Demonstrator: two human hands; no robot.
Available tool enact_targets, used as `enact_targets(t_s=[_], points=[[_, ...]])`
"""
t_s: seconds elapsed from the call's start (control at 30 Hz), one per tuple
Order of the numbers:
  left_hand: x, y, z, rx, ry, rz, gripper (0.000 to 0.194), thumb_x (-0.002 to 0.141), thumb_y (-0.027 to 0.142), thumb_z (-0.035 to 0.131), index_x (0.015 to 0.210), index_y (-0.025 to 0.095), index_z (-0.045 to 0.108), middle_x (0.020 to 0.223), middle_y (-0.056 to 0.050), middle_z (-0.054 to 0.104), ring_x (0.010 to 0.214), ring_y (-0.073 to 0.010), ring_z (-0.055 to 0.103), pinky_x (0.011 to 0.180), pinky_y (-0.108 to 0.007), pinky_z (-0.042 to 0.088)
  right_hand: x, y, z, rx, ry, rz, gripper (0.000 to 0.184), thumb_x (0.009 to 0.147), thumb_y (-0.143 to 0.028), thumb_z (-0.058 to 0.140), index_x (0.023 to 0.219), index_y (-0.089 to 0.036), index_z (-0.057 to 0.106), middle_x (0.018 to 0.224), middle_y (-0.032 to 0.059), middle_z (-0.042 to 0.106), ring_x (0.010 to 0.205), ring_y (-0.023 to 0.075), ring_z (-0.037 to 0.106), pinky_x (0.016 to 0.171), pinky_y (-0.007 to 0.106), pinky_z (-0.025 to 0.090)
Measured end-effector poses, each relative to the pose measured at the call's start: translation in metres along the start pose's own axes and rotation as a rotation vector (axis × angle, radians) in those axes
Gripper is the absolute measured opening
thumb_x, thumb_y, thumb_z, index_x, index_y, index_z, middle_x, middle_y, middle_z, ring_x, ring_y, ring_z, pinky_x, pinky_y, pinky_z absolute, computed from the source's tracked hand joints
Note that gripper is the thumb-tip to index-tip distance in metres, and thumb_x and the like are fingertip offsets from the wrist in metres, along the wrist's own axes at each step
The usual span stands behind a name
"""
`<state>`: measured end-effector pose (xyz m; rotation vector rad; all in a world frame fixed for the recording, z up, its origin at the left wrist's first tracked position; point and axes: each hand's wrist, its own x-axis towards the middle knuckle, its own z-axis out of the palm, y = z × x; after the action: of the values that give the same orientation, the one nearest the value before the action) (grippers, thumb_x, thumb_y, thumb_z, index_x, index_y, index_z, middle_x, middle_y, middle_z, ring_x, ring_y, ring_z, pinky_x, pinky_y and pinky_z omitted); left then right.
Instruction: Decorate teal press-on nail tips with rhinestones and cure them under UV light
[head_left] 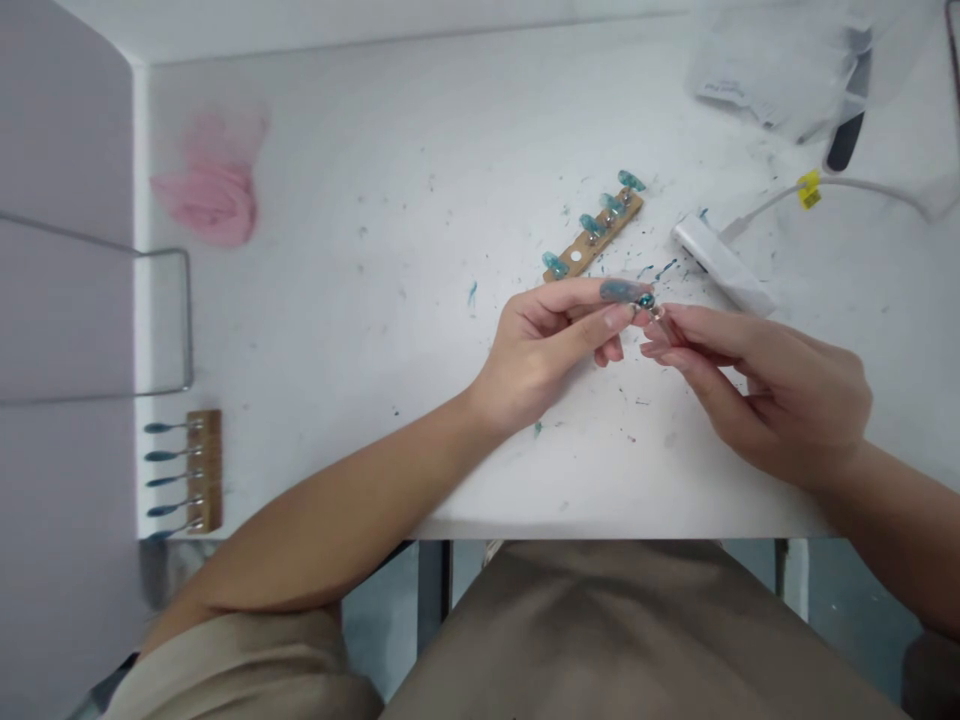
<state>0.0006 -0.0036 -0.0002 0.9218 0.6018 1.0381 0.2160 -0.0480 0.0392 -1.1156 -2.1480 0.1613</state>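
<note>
Nearest me, at the table's [375, 200] left front edge, I see a wooden strip [204, 470] bearing five teal-tipped pins. Above the middle, my left hand [555, 345] and right hand [757, 395] meet, fingertips pinched together on one small teal-tipped piece [643, 300] held between them. Just beyond lies a second wooden strip [596, 235] with teal tips, a white adapter [720, 262] beside it, and a pink cloth [214, 190] far left.
</note>
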Motion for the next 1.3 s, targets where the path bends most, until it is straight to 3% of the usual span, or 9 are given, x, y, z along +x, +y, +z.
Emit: enact_targets(t_s=[0.33, 0.43, 0.63, 0.87, 1.0, 1.17, 1.3], points=[[-0.001, 0.003, 0.003, -0.018, 0.031, -0.015, 0.008, 0.088, 0.037, 0.096, 0.093, 0.033, 0.091, 0.088, 0.002, 0.085, 0.062, -0.0055, 0.067, 0.063, -0.019, 0.061, -0.001, 0.0, 0.001, -0.017, 0.029, 0.07, 0.021, 0.106, -0.015, 0.071, 0.124, -0.025, 0.073, 0.113, -0.0042, 0.079, 0.087, 0.0089, 0.08, 0.072, 0.02, 0.066], [0.0, 0.002, 0.003, -0.029, 0.037, -0.021, 0.01, 0.088, 0.037, 0.096, 0.096, 0.034, 0.091, 0.09, 0.003, 0.086, 0.062, -0.0049, 0.066, 0.064, -0.019, 0.061, -0.001, 0.0, 0.0, -0.013, 0.026, 0.091, 0.021, 0.106, -0.015, 0.072, 0.125, -0.025, 0.074, 0.114, -0.0038, 0.079, 0.089, 0.0099, 0.08, 0.075, 0.021, 0.068], [0.0, 0.001, 0.001, 0.037, 0.059, -0.009, 0.017, 0.084, 0.043, 0.098, 0.093, 0.03, 0.09, 0.066, 0.004, 0.071, 0.06, -0.0076, 0.063, 0.063, -0.023, 0.058, -0.009, 0.001, 0.0, 0.061, 0.042, 0.215, 0.036, 0.104, -0.012, 0.073, 0.135, -0.03, 0.075, 0.123, -0.0048, 0.078, 0.105, 0.0147, 0.082, 0.091, 0.025, 0.072], [-0.001, 0.002, -0.001, 0.028, 0.022, -0.014, 0.014, 0.093, 0.043, 0.091, 0.103, 0.033, 0.091, 0.065, 0.003, 0.069, 0.064, -0.008, 0.062, 0.067, -0.021, 0.06, -0.006, 0.003, 0.0, 0.019, 0.047, 0.132, 0.032, 0.103, -0.012, 0.073, 0.131, -0.028, 0.075, 0.12, -0.0046, 0.078, 0.1, 0.0139, 0.082, 0.079, 0.021, 0.07], [-0.001, 0.002, 0.0, 0.028, 0.011, -0.011, 0.012, 0.093, 0.043, 0.091, 0.1, 0.032, 0.09, 0.081, 0.002, 0.078, 0.061, -0.0064, 0.06, 0.064, -0.021, 0.059, -0.001, -0.001, -0.002, 0.0, 0.032, 0.077, 0.024, 0.105, -0.013, 0.071, 0.126, -0.026, 0.074, 0.116, -0.0042, 0.079, 0.093, 0.0123, 0.082, 0.075, 0.022, 0.07], [0.0, 0.002, 0.0, 0.035, 0.024, 0.001, 0.02, 0.09, 0.042, 0.094, 0.101, 0.028, 0.085, 0.097, 0.003, 0.083, 0.06, -0.004, 0.061, 0.073, -0.025, 0.064, 0.0, -0.001, -0.003, -0.01, 0.028, 0.078, 0.023, 0.106, -0.013, 0.071, 0.125, -0.025, 0.072, 0.113, -0.0036, 0.079, 0.088, 0.0111, 0.081, 0.073, 0.022, 0.069], [-0.001, 0.001, -0.002, -0.005, 0.035, -0.029, 0.021, 0.089, 0.04, 0.095, 0.098, 0.025, 0.081, 0.106, 0.002, 0.085, 0.059, -0.0033, 0.062, 0.064, -0.022, 0.059, -0.002, -0.002, -0.001, 0.026, 0.013, 0.05, 0.025, 0.106, -0.011, 0.07, 0.127, -0.024, 0.07, 0.117, -0.0039, 0.079, 0.093, 0.0107, 0.081, 0.074, 0.022, 0.068]])
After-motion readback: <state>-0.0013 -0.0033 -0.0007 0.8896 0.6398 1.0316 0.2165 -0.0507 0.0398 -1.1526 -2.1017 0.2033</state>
